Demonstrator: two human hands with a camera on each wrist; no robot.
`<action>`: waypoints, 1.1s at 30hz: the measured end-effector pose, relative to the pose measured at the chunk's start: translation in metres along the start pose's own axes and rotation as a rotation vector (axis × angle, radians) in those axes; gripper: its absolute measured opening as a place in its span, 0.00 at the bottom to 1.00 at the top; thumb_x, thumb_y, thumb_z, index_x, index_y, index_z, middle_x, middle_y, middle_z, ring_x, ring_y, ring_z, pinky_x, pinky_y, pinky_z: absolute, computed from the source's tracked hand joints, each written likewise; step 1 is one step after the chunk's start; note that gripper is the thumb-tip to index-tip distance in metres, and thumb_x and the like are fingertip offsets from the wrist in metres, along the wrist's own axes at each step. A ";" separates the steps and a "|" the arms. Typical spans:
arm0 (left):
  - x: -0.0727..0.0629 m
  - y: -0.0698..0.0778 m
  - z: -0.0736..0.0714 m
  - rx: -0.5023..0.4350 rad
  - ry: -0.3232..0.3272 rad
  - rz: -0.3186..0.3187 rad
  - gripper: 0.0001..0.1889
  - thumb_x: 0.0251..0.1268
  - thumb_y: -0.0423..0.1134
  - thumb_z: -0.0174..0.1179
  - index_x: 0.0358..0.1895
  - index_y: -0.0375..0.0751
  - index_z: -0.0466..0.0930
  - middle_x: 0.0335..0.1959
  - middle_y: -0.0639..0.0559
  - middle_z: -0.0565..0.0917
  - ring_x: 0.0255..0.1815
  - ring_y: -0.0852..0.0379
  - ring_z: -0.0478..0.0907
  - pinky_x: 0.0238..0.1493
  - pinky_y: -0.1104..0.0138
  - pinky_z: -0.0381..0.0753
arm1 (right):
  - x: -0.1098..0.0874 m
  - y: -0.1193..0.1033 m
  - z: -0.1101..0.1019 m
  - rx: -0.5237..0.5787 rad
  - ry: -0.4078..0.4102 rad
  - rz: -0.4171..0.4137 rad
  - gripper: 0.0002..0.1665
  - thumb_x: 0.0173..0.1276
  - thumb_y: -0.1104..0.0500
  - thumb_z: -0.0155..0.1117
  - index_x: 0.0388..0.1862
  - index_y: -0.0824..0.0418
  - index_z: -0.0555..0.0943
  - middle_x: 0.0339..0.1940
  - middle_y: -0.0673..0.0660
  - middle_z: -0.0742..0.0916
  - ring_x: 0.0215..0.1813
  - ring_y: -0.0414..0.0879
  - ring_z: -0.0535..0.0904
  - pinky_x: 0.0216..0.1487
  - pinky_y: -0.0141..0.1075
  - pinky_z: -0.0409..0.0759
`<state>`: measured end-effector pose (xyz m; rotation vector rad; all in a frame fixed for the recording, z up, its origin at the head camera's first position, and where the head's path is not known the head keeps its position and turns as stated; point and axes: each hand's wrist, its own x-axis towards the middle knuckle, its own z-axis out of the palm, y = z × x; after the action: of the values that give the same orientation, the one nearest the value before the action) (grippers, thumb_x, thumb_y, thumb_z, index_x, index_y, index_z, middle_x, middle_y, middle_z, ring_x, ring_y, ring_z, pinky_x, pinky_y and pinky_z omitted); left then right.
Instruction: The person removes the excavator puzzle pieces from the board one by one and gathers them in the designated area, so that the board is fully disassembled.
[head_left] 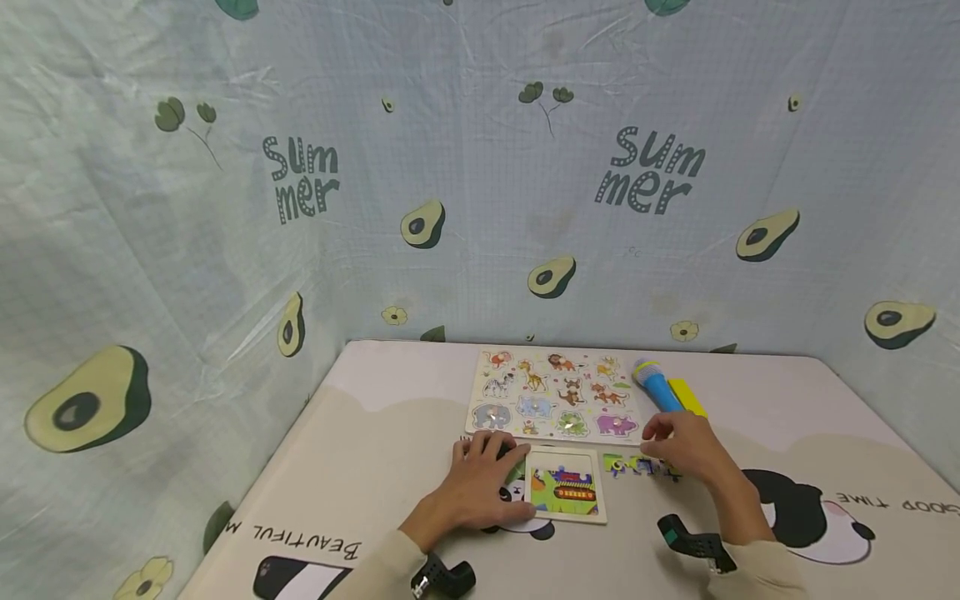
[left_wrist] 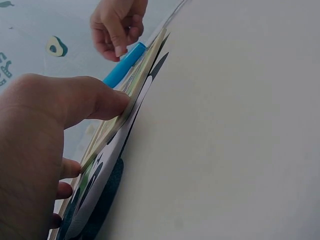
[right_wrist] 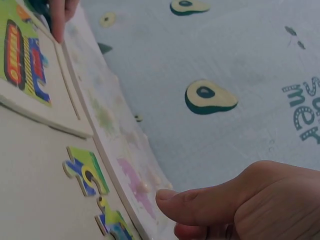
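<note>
My left hand [head_left: 483, 483] rests along the left side of a small jigsaw tray [head_left: 602, 492], its thumb on the rim and a fingertip touching the far corner. A partly filled picture with an orange-and-red vehicle [head_left: 573, 490] lies inside the tray. Loose jigsaw pieces [right_wrist: 89, 172] lie on the table just right of it. Above these hovers my right hand [head_left: 684, 446], fingers loosely curled, with nothing visible between thumb and fingers. Its fingertips are close to the near right corner of an animal peg-puzzle board [head_left: 551, 392].
A blue toy microphone [head_left: 660, 387] lies right of the animal board, against a yellow object [head_left: 687, 397] partly hidden by it. The table [head_left: 390, 433] wears a panda-print cover. Avocado-print fabric [head_left: 480, 167] walls the back and sides.
</note>
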<state>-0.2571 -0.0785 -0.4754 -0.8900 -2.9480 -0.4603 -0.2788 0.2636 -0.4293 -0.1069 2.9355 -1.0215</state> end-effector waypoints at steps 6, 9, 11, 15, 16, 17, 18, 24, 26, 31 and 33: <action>0.000 0.000 0.000 0.005 -0.005 0.002 0.45 0.55 0.73 0.56 0.77 0.57 0.66 0.66 0.54 0.66 0.68 0.47 0.57 0.60 0.45 0.58 | 0.001 -0.022 0.011 0.035 0.007 -0.071 0.04 0.64 0.62 0.72 0.36 0.60 0.85 0.32 0.55 0.80 0.32 0.48 0.74 0.33 0.39 0.75; 0.001 0.000 0.000 0.005 -0.002 0.005 0.45 0.55 0.73 0.56 0.77 0.57 0.67 0.66 0.54 0.66 0.68 0.46 0.58 0.59 0.46 0.58 | 0.001 -0.030 0.016 0.025 0.012 -0.099 0.03 0.64 0.62 0.72 0.35 0.59 0.85 0.31 0.53 0.80 0.32 0.48 0.74 0.32 0.38 0.74; 0.001 0.000 0.000 0.004 -0.006 0.005 0.45 0.55 0.73 0.56 0.77 0.57 0.67 0.67 0.54 0.66 0.68 0.47 0.57 0.59 0.46 0.58 | 0.002 -0.034 0.020 0.022 0.004 -0.113 0.03 0.64 0.62 0.72 0.35 0.59 0.85 0.30 0.53 0.80 0.33 0.48 0.74 0.32 0.38 0.74; 0.000 0.001 0.000 0.003 -0.012 0.001 0.45 0.55 0.73 0.56 0.77 0.58 0.66 0.67 0.54 0.66 0.69 0.47 0.57 0.59 0.47 0.58 | 0.003 -0.041 0.029 0.020 -0.032 -0.109 0.03 0.64 0.63 0.72 0.35 0.58 0.85 0.29 0.53 0.79 0.34 0.48 0.73 0.33 0.38 0.75; 0.000 0.001 0.000 0.003 -0.012 0.001 0.45 0.55 0.73 0.56 0.77 0.58 0.66 0.67 0.54 0.66 0.69 0.47 0.57 0.59 0.47 0.58 | 0.003 -0.042 0.032 0.018 -0.038 -0.109 0.03 0.64 0.63 0.72 0.34 0.58 0.85 0.29 0.53 0.79 0.34 0.48 0.73 0.33 0.37 0.75; 0.000 0.001 0.000 0.003 -0.011 0.001 0.45 0.55 0.73 0.56 0.77 0.58 0.66 0.67 0.54 0.66 0.68 0.47 0.58 0.59 0.47 0.58 | 0.003 -0.043 0.034 0.016 -0.043 -0.111 0.03 0.64 0.62 0.72 0.34 0.58 0.85 0.28 0.52 0.79 0.34 0.47 0.73 0.33 0.37 0.74; 0.000 0.001 0.000 0.002 -0.009 0.001 0.45 0.55 0.73 0.56 0.77 0.58 0.66 0.67 0.54 0.66 0.68 0.47 0.58 0.59 0.47 0.58 | 0.003 -0.045 0.036 0.018 -0.048 -0.117 0.03 0.64 0.63 0.72 0.33 0.58 0.84 0.28 0.52 0.79 0.34 0.47 0.73 0.32 0.37 0.74; 0.000 0.001 0.000 0.004 -0.001 0.008 0.45 0.55 0.72 0.57 0.77 0.58 0.66 0.66 0.55 0.66 0.67 0.48 0.58 0.57 0.49 0.58 | 0.003 -0.057 0.050 0.020 -0.065 -0.155 0.04 0.63 0.64 0.73 0.32 0.57 0.85 0.26 0.51 0.78 0.32 0.46 0.73 0.31 0.36 0.73; 0.000 0.001 0.000 0.003 -0.002 0.007 0.45 0.55 0.73 0.56 0.77 0.58 0.66 0.67 0.55 0.66 0.68 0.48 0.58 0.57 0.48 0.58 | 0.002 -0.061 0.055 0.019 -0.076 -0.164 0.04 0.63 0.63 0.74 0.32 0.57 0.85 0.25 0.51 0.78 0.32 0.45 0.72 0.32 0.36 0.72; 0.000 0.000 0.001 0.010 -0.003 0.005 0.45 0.56 0.73 0.56 0.77 0.58 0.66 0.67 0.55 0.66 0.68 0.48 0.58 0.57 0.48 0.58 | 0.002 -0.072 0.069 0.028 -0.115 -0.208 0.03 0.63 0.62 0.74 0.33 0.56 0.86 0.24 0.50 0.79 0.31 0.45 0.73 0.32 0.36 0.73; 0.001 0.000 0.001 0.016 -0.004 0.004 0.45 0.56 0.73 0.56 0.77 0.59 0.65 0.67 0.55 0.66 0.68 0.48 0.58 0.57 0.49 0.59 | 0.002 -0.074 0.074 0.023 -0.143 -0.215 0.02 0.63 0.62 0.74 0.34 0.56 0.87 0.25 0.49 0.79 0.31 0.44 0.73 0.33 0.37 0.73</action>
<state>-0.2582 -0.0780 -0.4763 -0.8965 -2.9484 -0.4347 -0.2729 0.1598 -0.4413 -0.4826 2.8266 -1.0236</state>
